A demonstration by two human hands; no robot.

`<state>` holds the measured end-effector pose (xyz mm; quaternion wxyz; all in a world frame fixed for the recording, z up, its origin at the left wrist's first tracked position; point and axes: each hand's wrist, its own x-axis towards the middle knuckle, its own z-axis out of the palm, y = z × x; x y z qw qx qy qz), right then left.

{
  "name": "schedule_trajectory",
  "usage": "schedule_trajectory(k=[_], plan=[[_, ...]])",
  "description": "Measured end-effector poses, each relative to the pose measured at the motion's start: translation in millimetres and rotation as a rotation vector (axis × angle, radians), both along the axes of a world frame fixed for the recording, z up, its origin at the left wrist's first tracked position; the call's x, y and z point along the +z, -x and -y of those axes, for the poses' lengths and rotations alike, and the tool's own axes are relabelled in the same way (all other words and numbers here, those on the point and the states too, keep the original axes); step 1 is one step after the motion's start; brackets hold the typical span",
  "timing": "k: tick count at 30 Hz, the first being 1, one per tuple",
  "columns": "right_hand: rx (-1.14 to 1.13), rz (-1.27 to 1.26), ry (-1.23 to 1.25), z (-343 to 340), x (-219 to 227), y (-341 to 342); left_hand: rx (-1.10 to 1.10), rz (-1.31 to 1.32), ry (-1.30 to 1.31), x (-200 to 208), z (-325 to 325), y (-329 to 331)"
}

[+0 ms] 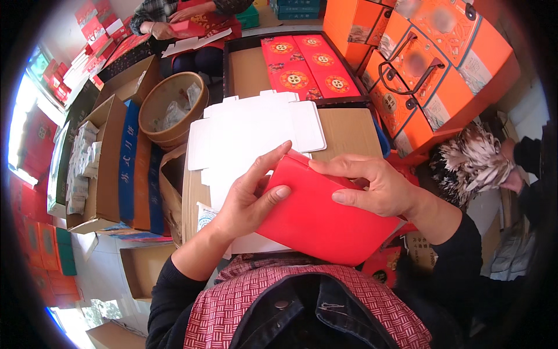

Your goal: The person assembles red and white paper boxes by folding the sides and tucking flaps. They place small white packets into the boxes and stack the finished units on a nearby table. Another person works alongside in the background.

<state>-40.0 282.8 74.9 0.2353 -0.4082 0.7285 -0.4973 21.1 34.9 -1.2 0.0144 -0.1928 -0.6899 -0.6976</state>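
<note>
A flat red cardboard box (325, 221) is tilted in front of my chest, between both hands. My left hand (253, 198) grips its left edge, thumb on the red face and fingers along the side. At the upper right edge, my right hand (372, 186) has its index finger along the top rim and its thumb on the face; its other fingers are partly hidden behind. Beyond the red box, unfolded white carton blanks (250, 134) lie on a brown cardboard surface (351, 131). A small white printed packet (205, 215) sits near my left wrist.
A dark-edged tray (244, 70) holds several red boxes (293, 79). Orange handled gift boxes (407, 75) are stacked at right. To the left stand a round tub (174, 110) and a carton (96, 192) of small white packets. Another person's hands (163, 29) hold a red box at the top.
</note>
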Motion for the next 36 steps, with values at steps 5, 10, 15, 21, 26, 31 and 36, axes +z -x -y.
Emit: schedule_trajectory(k=[5,10,15,21,26,31,36], plan=[[0.003,0.055,0.021,4,-5,4,0.027,-0.016,0.026,0,0,1],[-0.116,0.320,-0.015,9,6,7,0.036,0.025,0.019,10,2,0],[-0.005,-0.079,-0.281,9,12,20,0.050,0.166,-0.017,20,-10,5],[-0.098,-0.892,-0.260,41,62,25,0.536,0.090,0.129,34,41,0],[-0.190,-0.790,0.156,51,47,27,0.993,-0.240,-0.736,32,160,-17],[0.189,-0.654,0.059,156,24,34,1.122,-0.525,-0.682,25,271,-85],[0.964,-0.899,-0.211,251,-23,-42,1.611,-0.476,-0.482,-29,454,-121]])
